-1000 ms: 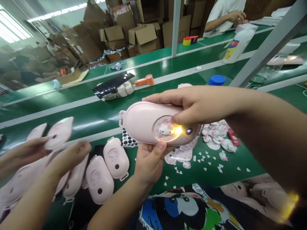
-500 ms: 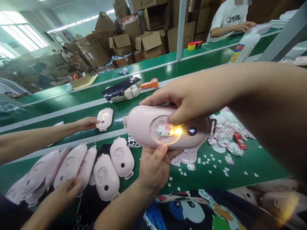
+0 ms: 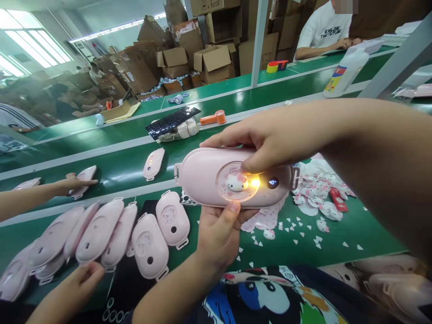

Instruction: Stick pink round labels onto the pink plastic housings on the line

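Both my hands hold a pink oval warming-belt unit (image 3: 199, 177) with strap loops at its ends, a cat-face badge (image 3: 235, 182), a glowing yellow light and a small lit display. My left hand (image 3: 219, 234) grips it from below, thumb on the lower edge and fingers behind. From above, my right hand (image 3: 259, 139) wraps over the top edge, its thumb pressed at the badge's ring. Two similar pink units lie below left, the nearer one (image 3: 173, 218) with a dark round opening. To the right are a heap of cat-face pieces (image 3: 312, 193) and scattered small white triangles (image 3: 293, 225).
At left, a co-worker's hand (image 3: 77, 182) touches a pink unit on the belt; the other (image 3: 86, 279) is near a row of pink shells (image 3: 101, 229). A lit unit (image 3: 154, 164) lies on the green belt. Beyond are an orange handheld fan (image 3: 213, 118), a white bottle (image 3: 347, 72) and cartons.
My hands keep hold of the unit, which shifts slightly right in view. The co-worker's far hand has let go of the lit unit and moved left to another one.
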Motion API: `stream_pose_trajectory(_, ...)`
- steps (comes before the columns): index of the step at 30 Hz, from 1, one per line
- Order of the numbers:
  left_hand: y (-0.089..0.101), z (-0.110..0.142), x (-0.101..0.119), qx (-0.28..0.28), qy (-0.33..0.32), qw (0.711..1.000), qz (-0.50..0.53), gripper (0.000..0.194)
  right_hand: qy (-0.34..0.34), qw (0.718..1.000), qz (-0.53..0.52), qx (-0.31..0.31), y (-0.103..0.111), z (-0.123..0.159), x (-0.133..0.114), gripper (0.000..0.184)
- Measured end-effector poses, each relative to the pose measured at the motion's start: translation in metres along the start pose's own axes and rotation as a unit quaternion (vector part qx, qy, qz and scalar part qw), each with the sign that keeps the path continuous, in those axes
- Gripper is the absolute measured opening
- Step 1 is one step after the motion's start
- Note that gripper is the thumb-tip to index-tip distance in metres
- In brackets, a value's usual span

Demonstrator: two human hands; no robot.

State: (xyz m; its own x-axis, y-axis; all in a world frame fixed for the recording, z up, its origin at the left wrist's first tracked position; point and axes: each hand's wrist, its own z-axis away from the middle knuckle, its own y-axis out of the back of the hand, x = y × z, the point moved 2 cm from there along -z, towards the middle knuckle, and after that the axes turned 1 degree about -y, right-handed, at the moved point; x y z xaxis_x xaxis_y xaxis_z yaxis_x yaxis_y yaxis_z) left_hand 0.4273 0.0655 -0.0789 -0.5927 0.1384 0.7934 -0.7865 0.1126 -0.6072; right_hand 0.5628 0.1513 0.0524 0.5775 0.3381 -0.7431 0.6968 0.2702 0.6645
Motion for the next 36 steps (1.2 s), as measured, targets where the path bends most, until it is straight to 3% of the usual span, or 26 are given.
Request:
stream_pose_trajectory(3, 0.001, 0.000, -0.002, 0.022, 0.008, 0.999, -0.021, 0.051, 0.020, 0.992, 0.030, -0.123, -0.005, 0.000, 0.007, 0.051)
stream_pose_trajectory(7, 0.003, -0.001, -0.006, 0.016, -0.015, 1.000, -0.016, 0.046, 0.041, 0.986, 0.029, -0.159, -0.011, 0.001, 0.013, 0.066)
stream_pose_trajectory(15, 0.010, -0.012, -0.010, 0.072, -0.054, 0.996, -0.022, 0.055, 0.036, 0.989, -0.007, -0.142, -0.021, 0.008, 0.025, 0.074)
stream_pose_trajectory(18, 0.014, -0.012, -0.010, 0.069, -0.045, 0.996, -0.026, 0.049, 0.010, 0.993, -0.007, -0.116, -0.026, 0.014, 0.031, 0.074)
stream_pose_trajectory(24, 0.017, -0.011, -0.013, 0.069, -0.044, 0.996, -0.023, 0.049, -0.008, 0.997, -0.019, -0.074, -0.044, 0.028, 0.035, 0.050)
stream_pose_trajectory(36, 0.023, -0.018, -0.019, 0.060, -0.065, 0.995, -0.036, 0.042, -0.039, 0.989, -0.123, -0.068, -0.056, 0.034, 0.053, 0.054)
